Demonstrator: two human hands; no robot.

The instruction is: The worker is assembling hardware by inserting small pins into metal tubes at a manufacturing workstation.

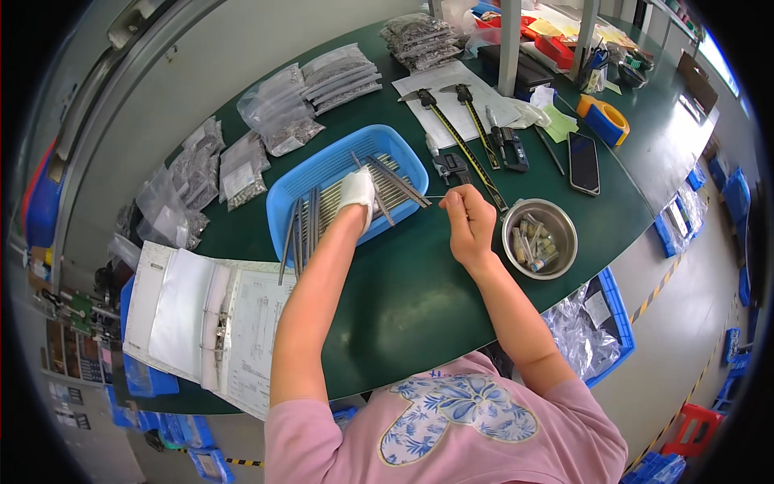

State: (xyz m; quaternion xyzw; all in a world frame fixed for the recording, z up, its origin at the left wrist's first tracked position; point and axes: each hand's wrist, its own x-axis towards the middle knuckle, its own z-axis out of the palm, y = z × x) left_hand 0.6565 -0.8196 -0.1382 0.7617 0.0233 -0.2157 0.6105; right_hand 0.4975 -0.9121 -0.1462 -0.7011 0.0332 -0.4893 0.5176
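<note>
A blue plastic basket (313,167) on the green table holds many thin metal rods (389,182), some in grey strips laid across the rest. My left hand (357,194) is inside it, over the rods, covered by a white glove or cloth that hides its fingers. To the right of the basket, my right hand (470,216) is closed, thumb against fingers, on the end of a thin metal rod (435,197) that points left toward the basket. Just right of that hand stands a round steel bowl (570,242) with small cylindrical pieces (535,244) in it.
Calipers (476,121), a micrometer (506,143) and a phone (584,164) lie beyond my right hand. Bags of small parts (343,77) line the back left. An open binder (185,315) lies at the near left. A blue crate (619,323) with plastic bags sits below the table's right edge.
</note>
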